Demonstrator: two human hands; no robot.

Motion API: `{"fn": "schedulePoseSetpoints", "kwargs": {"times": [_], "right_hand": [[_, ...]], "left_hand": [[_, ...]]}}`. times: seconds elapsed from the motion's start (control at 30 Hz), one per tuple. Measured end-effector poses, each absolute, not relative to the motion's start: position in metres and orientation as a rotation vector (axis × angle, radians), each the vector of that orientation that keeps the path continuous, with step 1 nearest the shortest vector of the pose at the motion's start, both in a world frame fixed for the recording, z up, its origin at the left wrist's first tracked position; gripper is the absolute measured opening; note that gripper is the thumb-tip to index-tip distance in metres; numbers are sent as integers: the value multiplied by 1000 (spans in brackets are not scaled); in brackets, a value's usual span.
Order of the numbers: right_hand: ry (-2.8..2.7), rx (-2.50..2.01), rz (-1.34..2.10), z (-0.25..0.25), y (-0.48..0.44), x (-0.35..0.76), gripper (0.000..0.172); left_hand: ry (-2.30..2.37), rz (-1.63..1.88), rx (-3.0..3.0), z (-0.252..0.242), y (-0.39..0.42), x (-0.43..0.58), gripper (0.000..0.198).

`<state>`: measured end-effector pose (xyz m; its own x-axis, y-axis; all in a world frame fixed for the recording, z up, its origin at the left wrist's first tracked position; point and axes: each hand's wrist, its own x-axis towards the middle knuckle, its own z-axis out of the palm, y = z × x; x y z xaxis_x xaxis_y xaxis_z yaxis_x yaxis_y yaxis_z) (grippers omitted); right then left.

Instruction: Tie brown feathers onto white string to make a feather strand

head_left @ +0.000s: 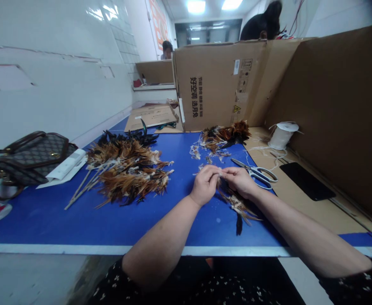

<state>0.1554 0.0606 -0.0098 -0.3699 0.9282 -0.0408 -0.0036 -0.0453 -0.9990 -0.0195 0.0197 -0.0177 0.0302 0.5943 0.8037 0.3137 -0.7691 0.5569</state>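
Note:
My left hand (205, 184) and my right hand (241, 182) meet over the blue table, their thumbs and fingertips pinched together. A small pale tip shows between them, and brown and dark feathers (238, 205) trail from there beneath my right hand toward the table's front. My fingers hide just how the feathers are gripped. Close to my right hand lie scissors (258, 173) with pale handles, blades pointing left. Behind both hands is a loose heap of brown and black feathers (225, 136), with pale scraps scattered around it.
Feather bundles (128, 169) with thin sticks (86, 186) lie at left, near a handbag (36, 159) and white papers (67, 167). A string spool (283, 135) and a black phone (307, 181) rest on cardboard at right. Tall cardboard panels (217, 89) stand behind; two people are beyond.

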Motion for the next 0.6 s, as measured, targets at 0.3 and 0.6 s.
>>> {"fn": "schedulePoseSetpoints", "kwargs": {"times": [0.3,0.6], "right_hand": [[-1476,-1065,1648,-9,61,158,47],[-1678,-964,1517,15,60,170,52]], "left_hand": [[965,1567,1470,-23,21,-18,18],[932,1458,1325,-20,21,-19,29]]}}
